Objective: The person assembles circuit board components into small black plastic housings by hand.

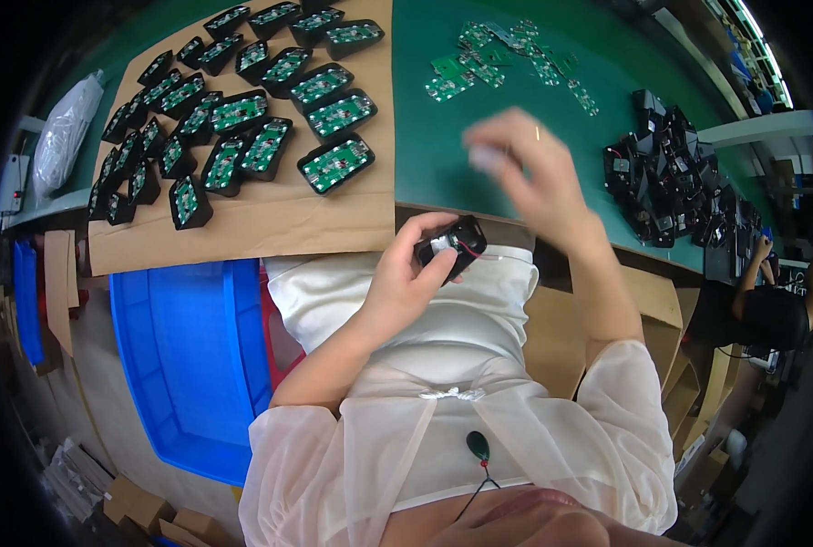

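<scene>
My left hand (406, 283) is closed around a small black plastic housing (467, 235) at the table's near edge, in front of my body. Inside the housing show a whitish part and a red wire; my thumb lies across its open side. Off to the right, my right hand (539, 178) is raised over the green tabletop, apart from the housing. Its fingers are bent and smeared by motion. A pale blur shows at the fingertips, and I cannot tell whether it is a held thing.
Rows of black housings with green circuit boards (240, 111) stand on a cardboard sheet (279, 228) at left. Loose circuit boards (479, 55) lie at the back. Black housings (666, 178) are heaped at right. A blue bin (183, 356) sits below the table; a co-worker (771, 310) is far right.
</scene>
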Action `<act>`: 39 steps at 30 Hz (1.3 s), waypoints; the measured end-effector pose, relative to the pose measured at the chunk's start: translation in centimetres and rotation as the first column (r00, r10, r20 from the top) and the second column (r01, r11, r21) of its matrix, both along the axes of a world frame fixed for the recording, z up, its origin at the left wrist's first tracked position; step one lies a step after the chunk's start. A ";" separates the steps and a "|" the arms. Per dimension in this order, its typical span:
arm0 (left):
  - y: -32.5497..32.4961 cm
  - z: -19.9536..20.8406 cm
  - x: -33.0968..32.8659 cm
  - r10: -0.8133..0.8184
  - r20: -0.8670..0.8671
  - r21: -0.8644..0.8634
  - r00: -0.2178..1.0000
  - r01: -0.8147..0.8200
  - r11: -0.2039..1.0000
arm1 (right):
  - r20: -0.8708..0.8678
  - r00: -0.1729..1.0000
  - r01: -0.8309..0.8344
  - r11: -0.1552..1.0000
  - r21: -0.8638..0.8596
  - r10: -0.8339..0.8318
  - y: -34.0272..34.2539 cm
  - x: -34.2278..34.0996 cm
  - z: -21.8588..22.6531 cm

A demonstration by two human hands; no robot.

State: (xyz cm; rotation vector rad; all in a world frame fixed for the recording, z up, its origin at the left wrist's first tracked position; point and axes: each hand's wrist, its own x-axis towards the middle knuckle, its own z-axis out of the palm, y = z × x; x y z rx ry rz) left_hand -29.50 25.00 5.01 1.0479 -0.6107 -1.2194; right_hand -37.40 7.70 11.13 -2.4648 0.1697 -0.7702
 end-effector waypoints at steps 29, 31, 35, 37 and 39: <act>0.4 0.6 -0.8 0.104 0.056 -0.010 0.993 -0.104 0.995 | -0.073 0.814 0.575 0.781 0.242 -0.577 -1.6 -6.5 -4.0; 0.3 0.8 -0.6 0.023 -0.005 0.072 1.000 -0.023 0.997 | -0.119 0.770 0.594 0.772 -0.226 -0.627 -1.1 -6.6 -3.3; -0.3 0.5 -1.0 0.113 0.018 0.066 0.993 -0.113 0.991 | -0.101 0.838 0.543 0.837 0.064 -0.536 0.3 -6.7 -3.0; -0.5 0.7 -0.8 0.084 -0.369 0.053 0.926 -0.070 0.996 | 0.045 0.872 0.282 0.576 0.767 -0.488 2.5 -6.5 -2.5; -0.6 0.9 -0.7 0.135 -0.406 0.117 0.904 -0.095 0.989 | 0.092 0.897 0.187 0.560 0.807 -0.432 4.1 -7.0 -2.3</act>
